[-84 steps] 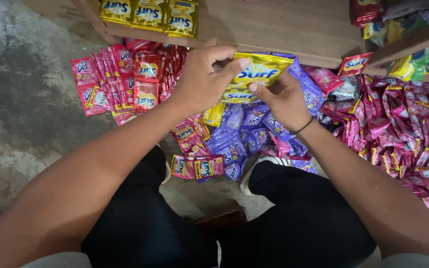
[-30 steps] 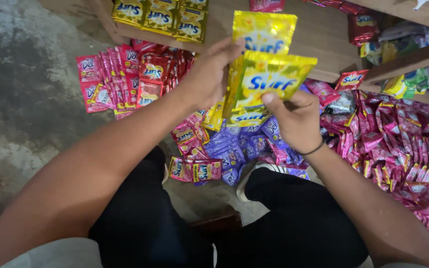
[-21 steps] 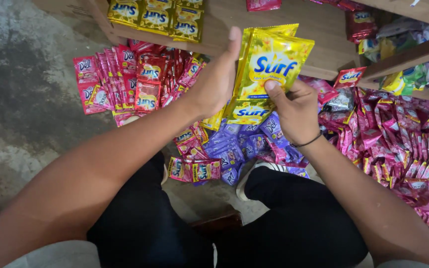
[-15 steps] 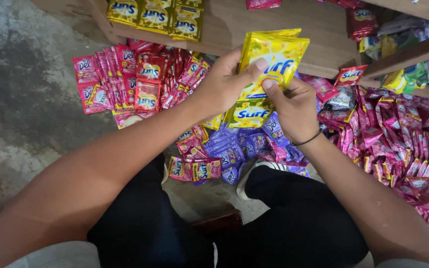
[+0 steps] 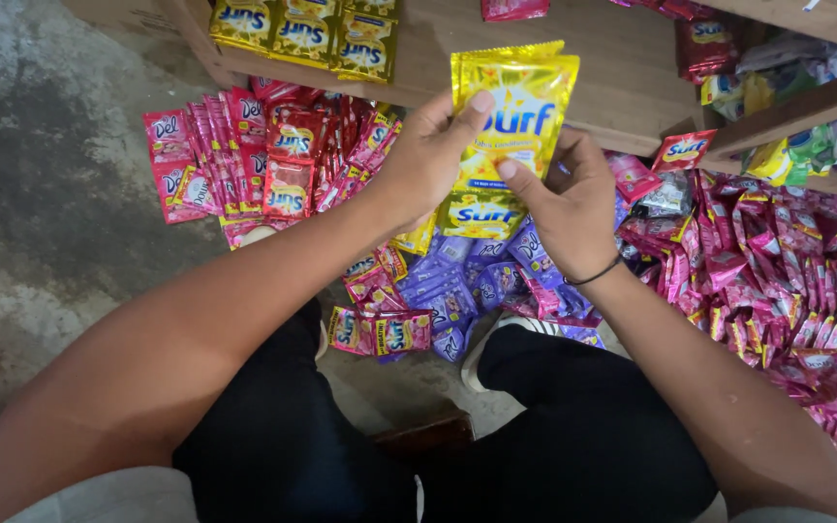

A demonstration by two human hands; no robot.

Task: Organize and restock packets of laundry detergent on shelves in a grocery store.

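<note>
While both hands pinch the glossy yellow foil sachet (image 5: 513,111) upright above the purple sachet pile (image 5: 457,286), left hand (image 5: 428,155) at its left edge, right hand (image 5: 569,199) at its lower edge, keep thumbs flat and the packet uncreased.

Free room: bare concrete floor (image 5: 41,165), left of frame.
Obstacles: red sachets (image 5: 244,155) upper left; pink sachets (image 5: 777,281) right; wooden shelf (image 5: 622,87) above.

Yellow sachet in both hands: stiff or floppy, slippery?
Probably floppy: the yellow sachet is thin film that the left hand and right hand hold up together. Its glossy face looks slippery. Likely light, flat, won't roll.
</note>
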